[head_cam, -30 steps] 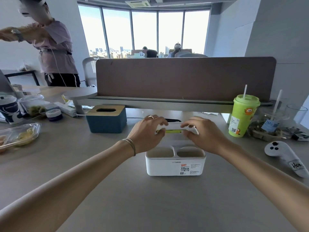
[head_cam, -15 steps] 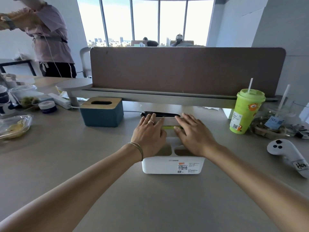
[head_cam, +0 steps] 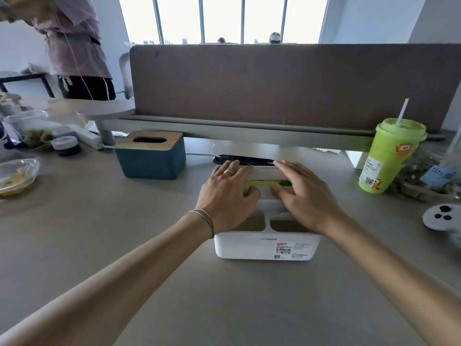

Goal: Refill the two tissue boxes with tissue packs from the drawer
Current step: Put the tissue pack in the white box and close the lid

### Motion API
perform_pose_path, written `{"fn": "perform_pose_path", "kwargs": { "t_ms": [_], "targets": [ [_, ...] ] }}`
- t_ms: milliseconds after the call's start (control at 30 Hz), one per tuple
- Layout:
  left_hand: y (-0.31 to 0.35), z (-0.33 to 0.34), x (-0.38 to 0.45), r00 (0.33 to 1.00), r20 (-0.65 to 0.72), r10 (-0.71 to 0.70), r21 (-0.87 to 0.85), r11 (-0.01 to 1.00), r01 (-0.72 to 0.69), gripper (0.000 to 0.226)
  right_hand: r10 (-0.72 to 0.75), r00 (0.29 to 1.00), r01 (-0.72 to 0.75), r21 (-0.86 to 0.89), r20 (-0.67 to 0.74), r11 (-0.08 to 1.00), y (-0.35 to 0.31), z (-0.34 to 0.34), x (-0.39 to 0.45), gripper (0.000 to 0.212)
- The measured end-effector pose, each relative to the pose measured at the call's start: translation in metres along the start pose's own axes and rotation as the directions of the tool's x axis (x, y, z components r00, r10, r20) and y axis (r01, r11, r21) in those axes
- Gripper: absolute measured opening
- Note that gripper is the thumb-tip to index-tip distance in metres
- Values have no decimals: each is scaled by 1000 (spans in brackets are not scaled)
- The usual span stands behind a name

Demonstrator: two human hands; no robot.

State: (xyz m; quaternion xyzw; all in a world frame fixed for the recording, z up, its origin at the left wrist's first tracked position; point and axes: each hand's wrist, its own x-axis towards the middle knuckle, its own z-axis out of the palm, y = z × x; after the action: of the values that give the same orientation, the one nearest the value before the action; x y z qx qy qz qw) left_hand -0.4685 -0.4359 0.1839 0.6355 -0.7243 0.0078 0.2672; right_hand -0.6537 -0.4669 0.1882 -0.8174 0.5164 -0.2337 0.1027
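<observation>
1. The white tissue box (head_cam: 267,245) sits at the centre of the frame on the table (head_cam: 99,245); a white and green tissue pack (head_cam: 268,179) lies across its far section, with two open compartments at its near side
2. The left hand (head_cam: 228,196) lies flat, fingers spread, palm down on the left end of the pack; it grips nothing
3. The right hand (head_cam: 305,196) rests likewise flat and open on the right end, pressing rather than holding
4. Judged from this, the first box is being filled: the pack looks nearly seated, though I cannot tell whether it is fully down
5. The blue tissue box (head_cam: 151,156) with the wooden lid, to the upper left of the white one, has its lid on and its slot looks dark and bare, so it probably awaits a pack
6. No drawer is in view; a green cup (head_cam: 389,156) stands at the right
</observation>
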Motion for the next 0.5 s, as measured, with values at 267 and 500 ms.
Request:
{"fn": "perform_pose_path", "kwargs": {
  "t_ms": [267, 500],
  "targets": [
    [-12, -7, -21, 966, 40, -254, -706, 678, 207, 53, 399, 913, -285, 835, 88, 470, 12, 1, -23, 45],
    [-3, 6, -66, 919, 226, -323, -948, 145, 284, 28, 415, 883, -283, 954, 219, 99, 0, 18, -49, 29]
  ]
}}
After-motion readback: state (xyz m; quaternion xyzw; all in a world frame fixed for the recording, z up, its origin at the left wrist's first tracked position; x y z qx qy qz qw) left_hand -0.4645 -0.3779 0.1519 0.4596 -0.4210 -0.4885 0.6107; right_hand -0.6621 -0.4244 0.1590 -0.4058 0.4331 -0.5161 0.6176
